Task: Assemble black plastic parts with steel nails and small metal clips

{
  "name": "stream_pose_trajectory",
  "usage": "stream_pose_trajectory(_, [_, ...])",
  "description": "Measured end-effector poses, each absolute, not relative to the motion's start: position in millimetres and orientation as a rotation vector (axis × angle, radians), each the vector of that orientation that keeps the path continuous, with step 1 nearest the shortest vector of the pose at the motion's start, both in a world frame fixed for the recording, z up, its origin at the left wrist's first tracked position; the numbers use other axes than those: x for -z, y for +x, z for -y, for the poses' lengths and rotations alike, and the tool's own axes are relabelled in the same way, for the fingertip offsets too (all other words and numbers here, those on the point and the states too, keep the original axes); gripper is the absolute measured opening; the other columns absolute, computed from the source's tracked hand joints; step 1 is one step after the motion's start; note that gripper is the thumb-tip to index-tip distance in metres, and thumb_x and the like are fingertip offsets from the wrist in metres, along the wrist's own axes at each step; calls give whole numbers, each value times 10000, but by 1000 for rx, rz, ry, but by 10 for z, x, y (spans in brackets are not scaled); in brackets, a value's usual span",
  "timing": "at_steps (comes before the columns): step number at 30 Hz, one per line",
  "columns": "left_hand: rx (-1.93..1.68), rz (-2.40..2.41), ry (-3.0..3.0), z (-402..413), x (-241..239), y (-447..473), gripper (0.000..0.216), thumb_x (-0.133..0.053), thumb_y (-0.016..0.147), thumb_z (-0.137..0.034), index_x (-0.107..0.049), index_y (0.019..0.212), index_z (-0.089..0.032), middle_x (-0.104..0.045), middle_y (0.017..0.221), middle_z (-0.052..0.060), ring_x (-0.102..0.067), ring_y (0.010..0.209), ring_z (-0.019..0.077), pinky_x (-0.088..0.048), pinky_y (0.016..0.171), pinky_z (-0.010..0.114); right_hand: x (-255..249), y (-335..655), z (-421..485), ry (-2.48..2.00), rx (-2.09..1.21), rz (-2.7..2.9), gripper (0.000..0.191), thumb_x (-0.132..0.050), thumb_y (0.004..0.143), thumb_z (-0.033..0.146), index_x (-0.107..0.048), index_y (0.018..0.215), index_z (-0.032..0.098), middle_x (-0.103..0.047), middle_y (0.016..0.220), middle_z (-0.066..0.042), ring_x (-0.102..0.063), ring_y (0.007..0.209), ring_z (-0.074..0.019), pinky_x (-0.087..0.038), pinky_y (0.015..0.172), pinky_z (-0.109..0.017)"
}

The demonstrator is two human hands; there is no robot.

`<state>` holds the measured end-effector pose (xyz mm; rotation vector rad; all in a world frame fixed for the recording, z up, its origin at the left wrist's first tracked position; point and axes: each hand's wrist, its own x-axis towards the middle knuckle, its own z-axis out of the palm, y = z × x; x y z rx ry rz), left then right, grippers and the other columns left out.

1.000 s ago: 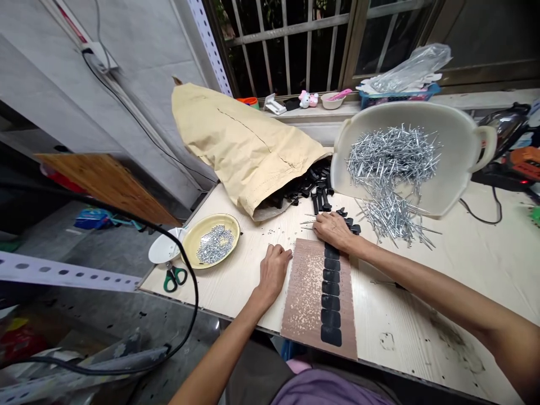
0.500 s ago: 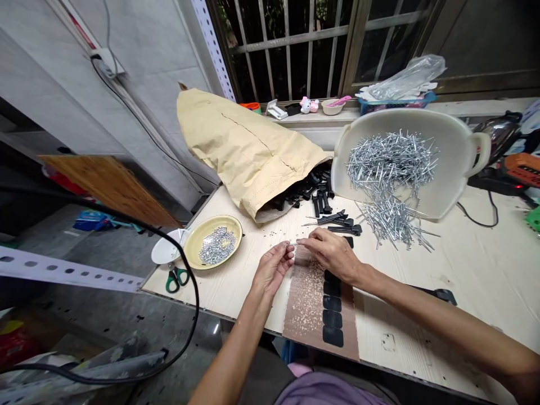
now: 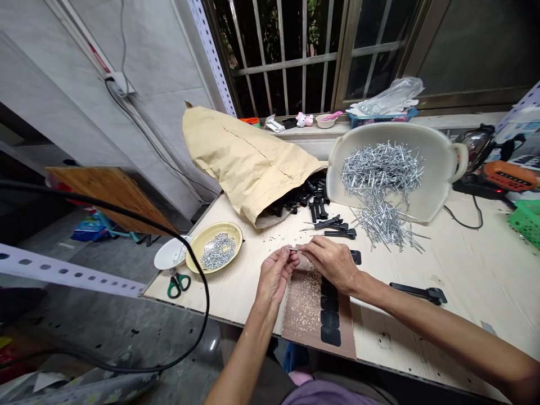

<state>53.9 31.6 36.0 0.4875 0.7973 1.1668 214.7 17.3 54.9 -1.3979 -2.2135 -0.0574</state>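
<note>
My left hand is closed in a pinch above the far end of a brown board with tan specks. Between its fingertips and those of my right hand lies a thin silvery metal pin, gripped from both sides. My right hand is palm down, and its fingers hide part of the pin. Several black rounded squares form a column on the board. Just beyond my right hand lie black plastic parts, some with a pin sticking out. Whether a tiny piece sits on the pin's left end is too small to tell.
A tipped white basin spills metal pins onto the table. Black parts show at the mouth of a paper sack. At left are a yellow dish of small metal pieces, a white bowl, green-handled scissors and a hanging black cable.
The whole view has shifted a little. Both hands stay together at the pin, with the fingertips slightly closer and less of the pin showing between them.
</note>
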Motion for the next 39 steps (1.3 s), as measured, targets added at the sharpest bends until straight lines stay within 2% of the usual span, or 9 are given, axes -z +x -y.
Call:
stream_pose_trajectory(6, [-1202,-839,590,-290,-338,590,275,-790,612,-249,-680,805,-89,-669,674,28,-608,599,85,-518,663,226,-547,2170,-126,-1458,57,2176,225,-414,941,318,-610,923,209,-596,826,-17,-555,745,-123,-296,561,-233])
stream_pose_trajectory(12, [-1204,-860,698,-301,-330,602,254,-765,644,-257,-693,826,-95,-676,676,32,-607,598,87,-502,665,228,-545,2191,-94,-1480,-173,2113,216,-407,940,338,-581,919,212,-597,852,-10,-551,719,-115,-304,567,-220])
stream_pose_trajectory(18, [-1189,-873,708,-317,-311,627,265,-772,630,-276,-698,817,-103,-680,671,37,-606,600,92,-494,675,238,-496,2212,-116,-1478,-222,2069,221,-413,934,334,-580,883,199,-593,840,-23,-531,703,-125,-296,567,-226])
stream_pose_trajectory(22, [-1143,-882,763,-335,-308,607,258,-764,642,-284,-702,813,-101,-683,676,44,-610,615,99,-492,679,236,-480,2216,-170,-1415,-512,1974,271,-429,926,326,-546,736,172,-568,713,1,-496,636,-110,-319,574,-222])
stream_pose_trajectory(25, [-1065,-888,787,-334,-306,613,256,-766,637,-290,-705,788,-93,-674,661,46,-606,614,99,-490,668,224,-465,2273,-161,-1344,-664,1909,246,-444,917,292,-547,734,164,-565,691,11,-499,635,-105,-352,589,-219])
stream_pose_trajectory(28, [-957,-950,808,-298,-274,653,322,-759,642,-316,-707,868,-93,-675,709,54,-608,625,99,-495,666,224,-414,2459,-67,-1369,-549,1978,214,-460,915,295,-582,797,165,-577,774,-9,-522,698,-114,-375,624,-228])
stream_pose_trajectory(33, [-876,-1092,921,-208,-132,720,621,-719,676,-390,-562,1215,-125,-605,629,-5,-522,489,63,-432,476,177,-245,2951,48,-1575,-189,2185,277,-401,942,336,-623,882,183,-559,863,-28,-505,648,-99,-335,520,-210])
stream_pose_trajectory(36, [-887,-1160,1063,-161,-49,749,628,-657,728,-427,-515,1265,-135,-560,591,-28,-443,422,49,-350,394,160,-111,3134,17,-1624,-71,2250,310,-383,948,339,-622,851,168,-552,829,-26,-477,606,-90,-302,477,-208])
stream_pose_trajectory(39, [-942,-1287,1227,-120,-6,782,557,-613,763,-431,-539,1247,-165,-612,698,9,-505,512,73,-402,472,177,61,3127,96,-1574,0,2273,314,-355,956,289,-603,822,151,-540,771,-25,-449,580,-89,-292,451,-212])
